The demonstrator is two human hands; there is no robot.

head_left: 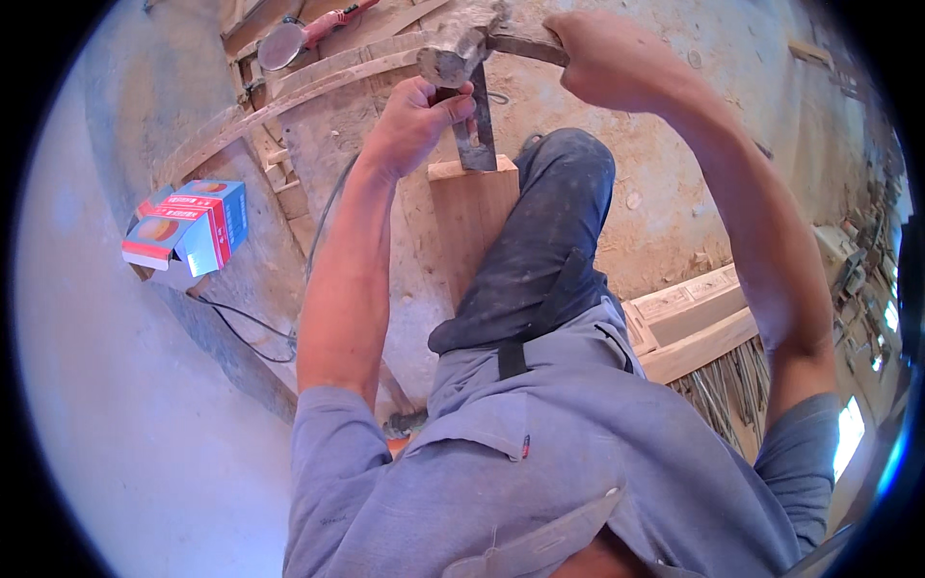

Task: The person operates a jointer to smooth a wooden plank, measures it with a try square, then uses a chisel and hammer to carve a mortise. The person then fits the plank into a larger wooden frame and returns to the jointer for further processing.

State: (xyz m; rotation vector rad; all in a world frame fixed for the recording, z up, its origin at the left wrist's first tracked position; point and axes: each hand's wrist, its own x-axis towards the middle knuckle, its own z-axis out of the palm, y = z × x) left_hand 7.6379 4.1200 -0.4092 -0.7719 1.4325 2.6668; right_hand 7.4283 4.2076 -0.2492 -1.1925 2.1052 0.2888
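My right hand (602, 63) is closed round the handle of a hammer (451, 63). Its worn, heavy head is at the top of a flat, dark steel blade (479, 149) with a long slot-like mark; I cannot tell whether they touch. The thumb and fingers of my left hand (414, 120) pinch the blade near its top, just below the hammer head. The blade's lower end meets the end of a wooden block (472, 207), which runs back toward me beside my bent leg (549, 222). The hammer head hides the blade's top.
A blue and red cardboard box (193, 226) stands at the left near a black cable (246, 323). Beyond my left hand runs a curved wooden strip (328, 82), with a red power tool (303, 37) behind it. Carved wooden pieces (694, 308) and thin rods (727, 390) lie at the right.
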